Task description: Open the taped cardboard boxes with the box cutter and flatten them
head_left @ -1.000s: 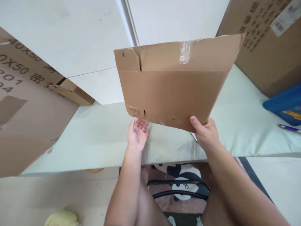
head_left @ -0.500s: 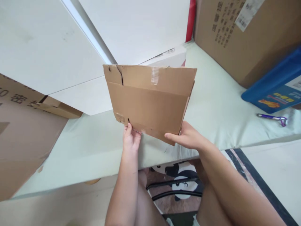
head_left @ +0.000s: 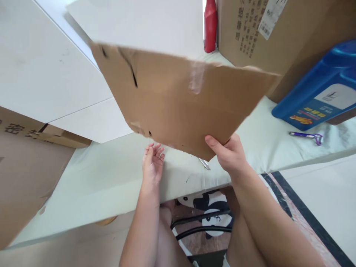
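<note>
A flattened brown cardboard box (head_left: 178,104), with a strip of clear tape near its upper edge and a slit at its upper left, is held up above the pale green surface (head_left: 111,174). My right hand (head_left: 229,154) grips its lower right corner, thumb on the near face and the other fingers hidden behind. Just below the lower left edge, my left hand (head_left: 154,159) is off the cardboard, its fingers loosely curled and apart with nothing in them. Part of a thin metallic tool (head_left: 205,163) shows under the cardboard's lower edge.
White panels (head_left: 83,118) stand behind at left. A printed carton (head_left: 27,167) is at far left, another large carton (head_left: 250,40) at back right. Nearby are a red object (head_left: 210,26), a blue jug (head_left: 319,89) and a purple-handled razor-like tool (head_left: 306,136).
The cardboard has come up closer and its top has swung right, held by my right hand alone. My left hand has let go of its lower edge. The view has shifted slightly.
</note>
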### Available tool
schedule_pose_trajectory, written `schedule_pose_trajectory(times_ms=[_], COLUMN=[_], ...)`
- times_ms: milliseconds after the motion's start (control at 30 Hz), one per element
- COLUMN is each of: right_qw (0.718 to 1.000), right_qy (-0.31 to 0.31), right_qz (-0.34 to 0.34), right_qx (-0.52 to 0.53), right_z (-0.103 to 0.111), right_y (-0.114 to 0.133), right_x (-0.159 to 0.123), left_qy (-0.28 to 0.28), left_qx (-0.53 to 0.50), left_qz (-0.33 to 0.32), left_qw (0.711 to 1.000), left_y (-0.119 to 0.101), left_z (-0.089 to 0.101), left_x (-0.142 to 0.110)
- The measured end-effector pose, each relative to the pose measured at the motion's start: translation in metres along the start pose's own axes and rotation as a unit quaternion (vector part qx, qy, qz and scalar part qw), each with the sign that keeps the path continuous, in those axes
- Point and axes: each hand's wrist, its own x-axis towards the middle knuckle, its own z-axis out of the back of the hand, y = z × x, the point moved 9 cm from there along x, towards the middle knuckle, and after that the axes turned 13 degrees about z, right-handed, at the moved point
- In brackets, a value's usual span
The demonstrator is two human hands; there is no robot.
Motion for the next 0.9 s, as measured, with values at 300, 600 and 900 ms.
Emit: schedule_pose_trajectory(times_ms=[300,600,900], right_qw=[0.939,0.913,0.951], right_qy=[-0.264,-0.366,-0.217], right_qz=[0.155,0.076,-0.014], right_qx=[-0.156,-0.162,-0.219], right_z=[0.071,0.12,0.104], right_y=[0.071,0.008,-0.046], right_x=[0.005,-0.006,0.004], left_qy=[0.031,0.051,0.096], left_qx=[0.019,0.061,0.145], left_qz=[0.005,0.019,-0.019], left_qw=[0.999,0.997,0.984], left_y=[0.029,0.05,0.044], left_z=[-0.035,-0.056,-0.071], left_x=[-0.012,-0.02,-0.036])
